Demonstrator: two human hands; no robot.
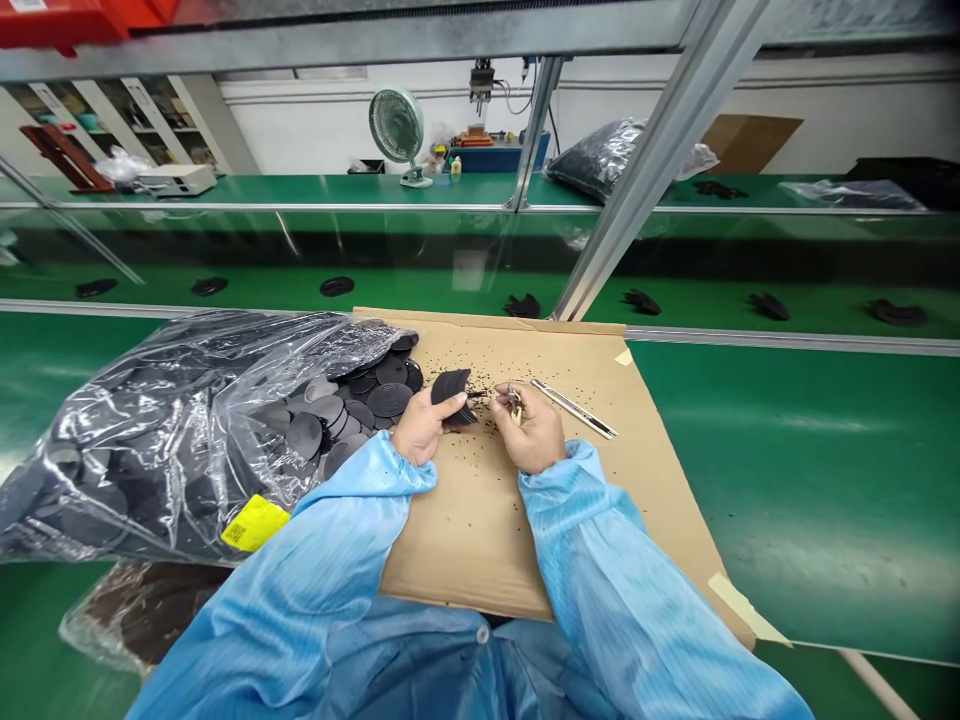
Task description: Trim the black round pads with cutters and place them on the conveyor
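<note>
Black pieces (451, 390): are being held above the cardboard (472, 555), nearer its far edge
Left hand (418, 430): fingers are pinching the fanned black pieces
Right hand (534, 432): fingers are curling around a small metal tool (514, 401)
Slim pale tool (574, 409): is lying toward the cardboard's right edge
Clear bag (161, 430): is overlapping the cardboard's left edge, holding black discs (389, 400)

The long green belt (427, 292) dotted with black parts (337, 286), metal framing (642, 195) and bulk bag (142, 425) of discs (390, 400) mark a factory workshop.
</note>
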